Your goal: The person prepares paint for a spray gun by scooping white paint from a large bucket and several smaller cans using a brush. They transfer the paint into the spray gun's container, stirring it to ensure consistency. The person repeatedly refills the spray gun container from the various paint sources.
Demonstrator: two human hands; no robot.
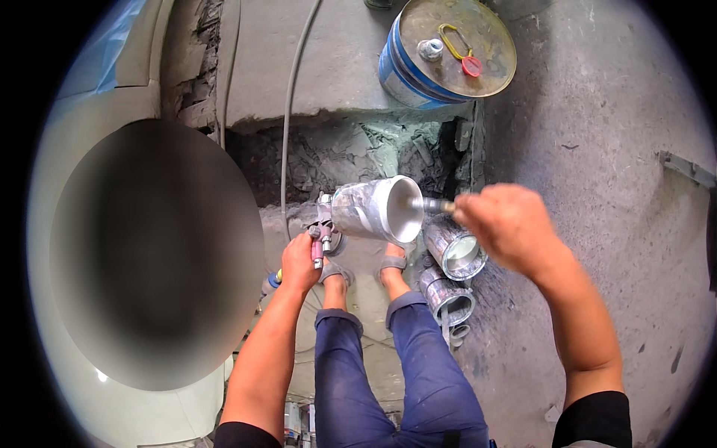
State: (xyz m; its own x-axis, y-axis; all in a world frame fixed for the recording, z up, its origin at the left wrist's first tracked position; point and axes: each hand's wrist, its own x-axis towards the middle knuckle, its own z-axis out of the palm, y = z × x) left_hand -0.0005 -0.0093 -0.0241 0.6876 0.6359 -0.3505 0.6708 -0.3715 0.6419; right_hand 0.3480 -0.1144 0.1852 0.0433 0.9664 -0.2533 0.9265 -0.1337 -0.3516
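My left hand [300, 260] is closed around the pinkish handle of a spray gun [320, 243]. Joined to the gun is a paint-smeared cup [362, 209], tipped on its side so its open white mouth faces right. In my right hand [508, 226], slightly blurred, is a brush [439, 204] with a metal ferrule. The brush's tip reaches into the mouth of the cup, and its bristles are smeared by motion. Below it, beside my foot, lie two more paint-stained metal cups, an upper cup [457, 254] and a lower cup [448, 297].
A blue drum [455, 52] stands at the far side, with a white cap [430, 50], a yellow loop handle and a red cap on top. Beyond my feet is a rubble-filled pit [336, 149]. A grey hose [287, 127] crosses it. A pale car body [134, 418] lies left.
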